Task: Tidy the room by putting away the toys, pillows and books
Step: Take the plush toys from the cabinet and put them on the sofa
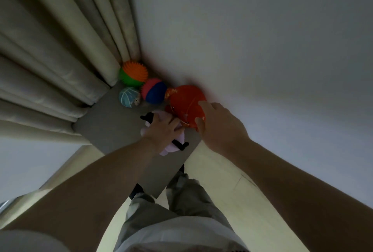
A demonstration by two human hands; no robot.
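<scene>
Three balls lie at the mat's far corner. Left grip clasps a lilac plush, right grip holds a red toy; both apparently still unplaced.

On the gray mat lie an orange-green ball, a pink-blue ball, a small blue ball, a red toy and a purple plush.
</scene>
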